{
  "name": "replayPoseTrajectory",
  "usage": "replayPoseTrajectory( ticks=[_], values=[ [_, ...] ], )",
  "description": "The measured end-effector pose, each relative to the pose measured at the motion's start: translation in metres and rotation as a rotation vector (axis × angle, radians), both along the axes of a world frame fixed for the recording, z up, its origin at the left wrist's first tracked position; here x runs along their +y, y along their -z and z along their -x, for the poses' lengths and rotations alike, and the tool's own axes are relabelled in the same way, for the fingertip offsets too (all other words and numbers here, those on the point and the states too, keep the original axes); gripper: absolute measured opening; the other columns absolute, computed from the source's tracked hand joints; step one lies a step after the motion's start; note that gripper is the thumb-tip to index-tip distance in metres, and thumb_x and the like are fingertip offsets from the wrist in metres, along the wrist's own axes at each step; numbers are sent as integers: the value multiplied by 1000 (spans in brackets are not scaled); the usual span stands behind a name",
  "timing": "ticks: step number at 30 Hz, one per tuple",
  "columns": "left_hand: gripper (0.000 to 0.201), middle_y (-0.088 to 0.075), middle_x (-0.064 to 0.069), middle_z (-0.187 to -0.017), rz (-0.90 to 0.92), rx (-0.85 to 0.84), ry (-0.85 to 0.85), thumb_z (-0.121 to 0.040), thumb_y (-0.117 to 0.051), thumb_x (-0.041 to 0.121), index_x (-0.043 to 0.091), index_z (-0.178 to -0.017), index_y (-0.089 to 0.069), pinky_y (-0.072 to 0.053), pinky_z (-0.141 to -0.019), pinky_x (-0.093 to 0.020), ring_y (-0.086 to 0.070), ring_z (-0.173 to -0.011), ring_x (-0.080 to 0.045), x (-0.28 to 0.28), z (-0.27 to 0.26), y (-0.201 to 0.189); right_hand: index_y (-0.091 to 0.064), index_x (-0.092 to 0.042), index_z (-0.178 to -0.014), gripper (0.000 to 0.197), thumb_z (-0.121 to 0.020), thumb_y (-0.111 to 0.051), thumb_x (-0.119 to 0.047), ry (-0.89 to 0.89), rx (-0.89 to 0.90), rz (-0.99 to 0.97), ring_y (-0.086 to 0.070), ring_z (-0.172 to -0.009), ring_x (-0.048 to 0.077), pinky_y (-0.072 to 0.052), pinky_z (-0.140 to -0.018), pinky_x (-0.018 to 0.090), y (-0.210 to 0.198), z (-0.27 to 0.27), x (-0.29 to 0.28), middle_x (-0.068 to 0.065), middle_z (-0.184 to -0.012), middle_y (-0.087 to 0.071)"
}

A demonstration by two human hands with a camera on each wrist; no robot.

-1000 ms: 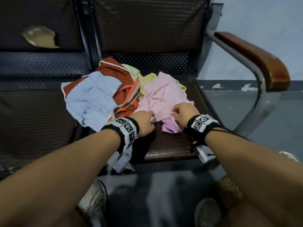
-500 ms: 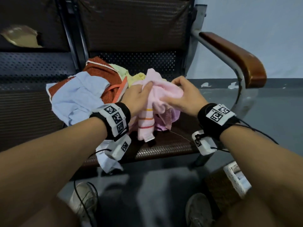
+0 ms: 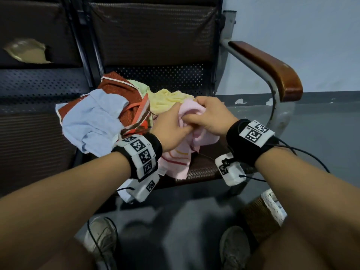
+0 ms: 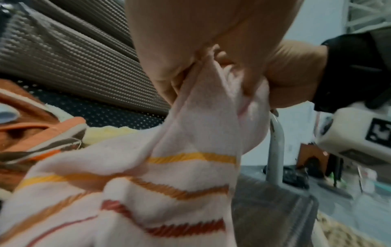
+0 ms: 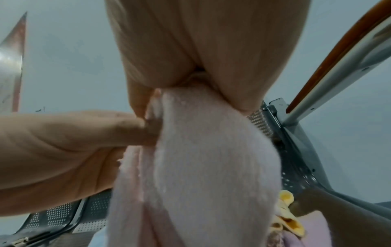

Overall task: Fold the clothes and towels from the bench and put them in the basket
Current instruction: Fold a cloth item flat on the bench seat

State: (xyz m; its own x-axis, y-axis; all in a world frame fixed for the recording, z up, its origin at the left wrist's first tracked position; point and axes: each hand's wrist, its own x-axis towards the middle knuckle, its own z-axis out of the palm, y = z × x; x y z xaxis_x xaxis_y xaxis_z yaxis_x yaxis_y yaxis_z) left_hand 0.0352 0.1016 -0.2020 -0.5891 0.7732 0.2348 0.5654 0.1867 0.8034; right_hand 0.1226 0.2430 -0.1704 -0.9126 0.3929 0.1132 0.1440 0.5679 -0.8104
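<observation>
A pink towel (image 3: 191, 112) with yellow, orange and red stripes hangs bunched above the bench seat (image 3: 206, 168). My left hand (image 3: 172, 127) grips its upper edge, and my right hand (image 3: 209, 115) grips the same bunch right beside it, the two hands touching. The left wrist view shows the striped towel (image 4: 160, 180) trailing down from my left hand (image 4: 190, 70). In the right wrist view the plain pink towel (image 5: 207, 167) drops from my right hand (image 5: 190, 86). On the seat's left lie a light blue garment (image 3: 91, 121), a rust-orange garment (image 3: 124, 94) and a yellow cloth (image 3: 167, 98).
A wooden armrest (image 3: 268, 67) on a metal tube bounds the bench on the right. A woven basket (image 3: 259, 213) with a white item in it stands on the grey floor at lower right, partly hidden by my right forearm. My shoes (image 3: 101, 236) are below the seat's front edge.
Both hands have lifted the pink towel off the seat and come together, from a hold on its near edge to a tight bunch held higher. The other clothes have not moved.
</observation>
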Motion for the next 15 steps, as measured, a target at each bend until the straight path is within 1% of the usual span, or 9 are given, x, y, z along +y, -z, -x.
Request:
replayPoseTrajectory(
  ticks=[2,4,5,7,9,11,13,14,15],
  values=[
    [23,-69,4,-103,-18,77,-51,-87,-61,17,18,-110,-63,-50,-84,-33,-64,-98,-18,-3,6,-5,-64,-21,-94,24,-78,-81,-19,-15,17,27,-56,-67,-7,-43,-63,6,-5,-2,1,-8,-85,-67],
    [19,-70,1,-103,-45,71,-53,-92,-58,16,15,-109,-66,-50,-87,-36,-64,-97,-17,-7,10,-11,-63,-22,-95,23,-79,-78,-16,-9,-22,-11,-56,-68,-7,-43,-62,7,-6,-5,4,-5,-88,-66],
    [18,-71,1,-101,-73,56,-65,-93,-56,16,14,-106,-67,-50,-87,-35,-63,-95,-16,-8,12,-14,-64,-20,-92,18,-79,-76,-14,-7,-79,-46,-58,-70,-2,-44,-62,10,-4,-6,5,-4,-85,-66],
    [17,-71,-2,-97,-108,55,-127,-92,-55,15,12,-99,-69,-49,-83,-35,-63,-91,-15,-9,15,-18,-69,-8,-87,9,-83,-71,-16,-7,-259,-168,-61,-74,16,-48,-66,26,5,-10,7,6,-81,-68],
    [16,-68,-6,-97,-109,70,-234,-91,-52,13,8,-98,-66,-47,-80,-38,-61,-92,-21,-11,20,-18,-72,-4,-90,18,-91,-64,-20,23,-362,-257,-63,-75,26,-50,-69,36,15,-11,9,17,-86,-71],
    [25,-64,-1,-104,-94,73,-354,-88,-49,11,15,-111,-58,-42,-78,-31,-59,-96,-21,-14,27,-18,-72,-4,-91,21,-96,-55,-16,93,-277,-196,-61,-72,25,-50,-66,36,16,-10,10,22,-90,-71],
    [42,-59,-2,-113,-55,142,-395,-85,-48,8,25,-122,-53,-38,-81,-28,-55,-101,-20,-18,32,-15,-70,-3,-91,22,-97,-51,-14,144,-100,-87,-63,-73,28,-51,-68,38,9,-5,7,25,-91,-71],
    [42,-57,-5,-116,-3,215,-381,-84,-48,8,27,-121,-54,-37,-83,-29,-53,-106,-23,-19,33,-12,-69,-3,-92,22,-97,-51,-14,148,-26,-34,-64,-74,28,-53,-69,40,5,-1,4,23,-91,-71],
    [38,-55,-7,-117,61,292,-355,-84,-49,13,27,-118,-57,-36,-86,-30,-51,-110,-27,-18,33,-11,-70,-7,-92,20,-96,-52,-15,138,32,9,-64,-74,24,-53,-69,40,1,2,0,19,-90,-72]
  ],
)
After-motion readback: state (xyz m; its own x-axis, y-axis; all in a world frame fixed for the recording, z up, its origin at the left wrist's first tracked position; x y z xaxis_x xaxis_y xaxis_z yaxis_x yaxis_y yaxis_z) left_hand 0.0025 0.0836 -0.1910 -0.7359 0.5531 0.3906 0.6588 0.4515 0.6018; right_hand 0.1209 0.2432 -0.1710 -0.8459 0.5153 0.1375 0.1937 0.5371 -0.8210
